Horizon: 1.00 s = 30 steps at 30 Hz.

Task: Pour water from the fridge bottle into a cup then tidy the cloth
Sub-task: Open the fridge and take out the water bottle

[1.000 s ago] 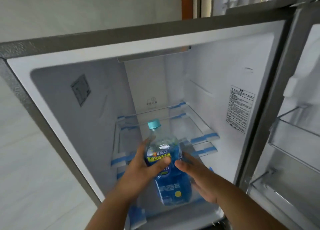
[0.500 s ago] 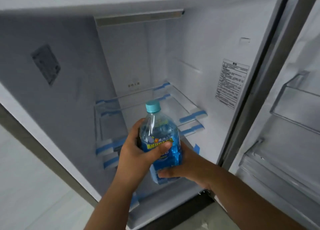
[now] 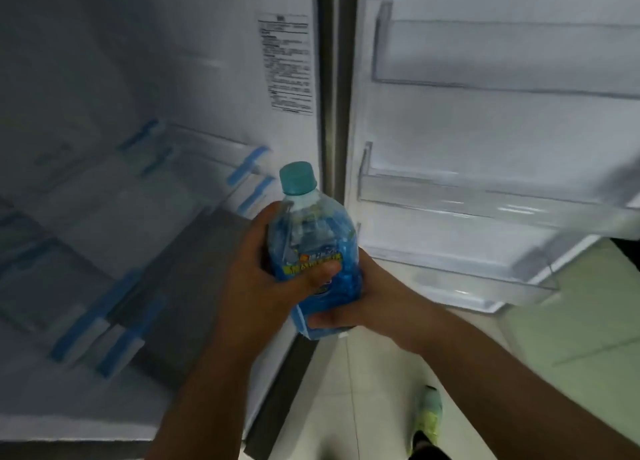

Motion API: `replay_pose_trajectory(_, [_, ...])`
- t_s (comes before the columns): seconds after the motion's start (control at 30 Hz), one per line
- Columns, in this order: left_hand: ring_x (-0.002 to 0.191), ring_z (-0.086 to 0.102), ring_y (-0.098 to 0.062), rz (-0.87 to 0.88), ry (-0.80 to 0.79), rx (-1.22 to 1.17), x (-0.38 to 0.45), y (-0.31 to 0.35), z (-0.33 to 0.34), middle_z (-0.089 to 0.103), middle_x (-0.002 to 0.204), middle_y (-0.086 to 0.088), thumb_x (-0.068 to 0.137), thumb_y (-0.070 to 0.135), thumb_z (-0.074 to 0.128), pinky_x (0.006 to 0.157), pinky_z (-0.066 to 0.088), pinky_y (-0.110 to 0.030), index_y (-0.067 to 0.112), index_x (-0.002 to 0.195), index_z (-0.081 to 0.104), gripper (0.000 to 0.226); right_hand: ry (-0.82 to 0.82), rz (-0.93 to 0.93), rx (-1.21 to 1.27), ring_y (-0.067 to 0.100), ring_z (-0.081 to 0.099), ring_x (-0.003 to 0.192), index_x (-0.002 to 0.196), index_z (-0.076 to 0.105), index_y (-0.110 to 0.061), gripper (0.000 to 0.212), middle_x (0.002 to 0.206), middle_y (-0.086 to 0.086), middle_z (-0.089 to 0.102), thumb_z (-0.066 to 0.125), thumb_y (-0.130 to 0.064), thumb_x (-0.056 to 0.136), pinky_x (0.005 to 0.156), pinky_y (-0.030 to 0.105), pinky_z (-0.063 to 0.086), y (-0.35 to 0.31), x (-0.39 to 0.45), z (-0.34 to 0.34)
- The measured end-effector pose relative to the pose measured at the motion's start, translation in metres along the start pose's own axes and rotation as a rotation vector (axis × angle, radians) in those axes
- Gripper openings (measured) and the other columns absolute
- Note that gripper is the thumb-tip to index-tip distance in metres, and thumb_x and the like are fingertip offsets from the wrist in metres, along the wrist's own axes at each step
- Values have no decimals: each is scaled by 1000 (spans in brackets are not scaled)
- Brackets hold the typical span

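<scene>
A clear water bottle (image 3: 313,238) with a blue label and a teal cap stands upright in both my hands, in front of the open fridge. My left hand (image 3: 263,283) grips its middle, thumb across the label. My right hand (image 3: 367,304) wraps the lower part from the right and underneath. No cup or cloth is in view.
The open fridge (image 3: 138,217) fills the left, with glass shelves (image 3: 194,169) taped in blue. Its open door (image 3: 485,148) with clear door bins (image 3: 467,203) is to the right. Pale floor tiles (image 3: 381,390) and my shoe (image 3: 429,414) show below.
The bottle has come out of the fridge toward me and to the right. My right hand closed round its lower part. The view swung right and down toward the door and floor.
</scene>
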State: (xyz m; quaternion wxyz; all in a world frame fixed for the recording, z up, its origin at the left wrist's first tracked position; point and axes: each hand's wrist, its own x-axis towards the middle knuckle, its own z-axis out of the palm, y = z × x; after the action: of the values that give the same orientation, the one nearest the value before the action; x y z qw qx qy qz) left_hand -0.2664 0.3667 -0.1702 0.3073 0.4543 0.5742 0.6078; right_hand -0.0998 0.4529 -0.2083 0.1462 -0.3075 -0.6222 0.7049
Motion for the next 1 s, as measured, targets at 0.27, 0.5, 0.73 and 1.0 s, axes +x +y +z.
replay_pose_trajectory(0.27, [118,71,-28,11,-448,-63,-10,18,130,72,128,-7,65,27,96,89,63,-42,11,142,54,89,489,-4,74,21,70,121,140,49,-32,85,132,-2,70,94,-8,73,96,50,62,23,-141,-53])
replay_pose_trajectory(0.5, [115,72,-15,68,-799,-54,-71,50,259,74,123,8,66,29,92,87,63,-29,21,141,57,83,807,-6,157,21,69,123,144,46,-33,87,135,-2,69,93,-9,74,97,52,61,54,-283,-84])
replay_pose_trajectory(0.73, [116,72,-14,14,-1102,-111,-180,78,367,73,125,9,63,33,90,84,64,-30,27,144,54,89,1082,51,272,22,70,121,140,48,-31,87,130,-1,71,93,-9,69,100,55,59,102,-434,-84])
replay_pose_trajectory(1.0, [113,73,-20,36,-1326,-172,-303,118,463,75,121,4,68,20,91,91,62,-45,31,136,59,76,1301,37,330,22,72,118,137,51,-30,87,127,-1,73,93,-6,64,101,55,58,132,-588,-73])
